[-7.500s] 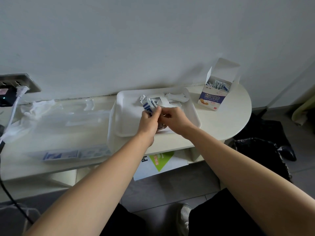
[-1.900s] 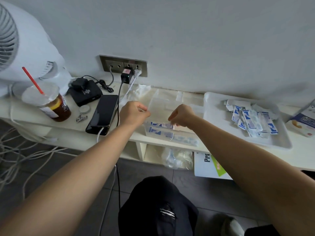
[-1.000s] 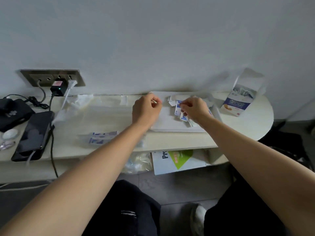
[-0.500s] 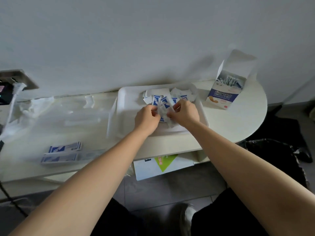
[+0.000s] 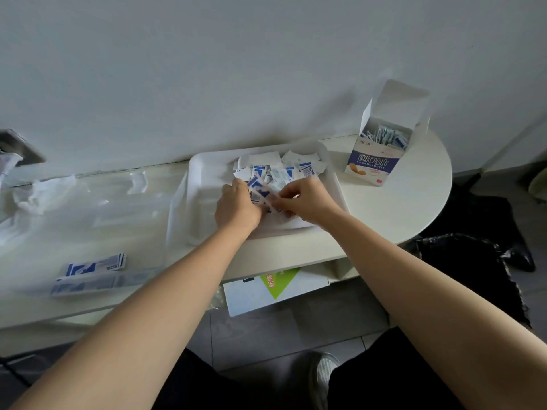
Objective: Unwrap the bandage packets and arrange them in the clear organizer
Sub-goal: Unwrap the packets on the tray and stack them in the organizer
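Both hands are over the white tray now. The left hand and the right hand meet at one blue-and-white packet, each grip closed narrow on it, fingertips pinching from opposite sides. Beyond them, toward the wall, lies the heap of loose packets, some print up, some showing plain white. The clear organizer sits on the counter just beside the tray on the left. A few sorted bandages lie flat in its near compartment, well apart from the hands. Off to the right stands the open box, with more strips poking out of the top.

This looks like the peel itself — whether the wrapper has begun to part I cannot tell, since the fingers cover the seam. To do it well, the pinches want to sit close together at the wrapper's edge, one on each flap, pulling straight apart rather than twisting. Working low over the tray lets the scraps drop there and not on the floor. The grip belongs on the paper, not on the sticky strip inside. The freed bandage then goes across to that near compartment, laid flat and lined up with those already there. Judging by the size of the heap, plenty remains.
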